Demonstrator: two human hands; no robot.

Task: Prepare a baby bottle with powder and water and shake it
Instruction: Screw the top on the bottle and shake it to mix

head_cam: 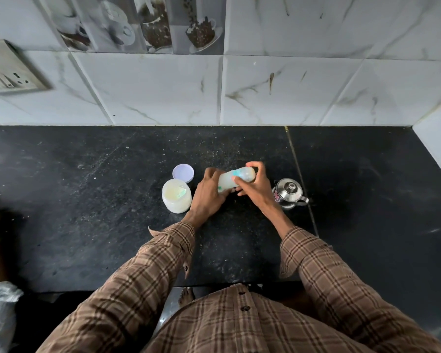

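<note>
Baby bottle (236,180) is held above the black counter (87,200), tilted, one end up toward the far right. Its contents look milky white; details are blurred. Left hand (209,193) grips the lower end, fingers curled round it. Right hand (255,186) wraps the upper part, fingers bent over the top. Both sleeves are brown plaid.

Just left of the left hand stands an open powder jar (176,196) with a green scoop (181,192) inside. Its lilac lid (183,173) lies flat, just beyond the jar. A small steel kettle (288,192) stands to the right, near the right wrist. A switch plate (8,70) is on the tiled wall, far left.
</note>
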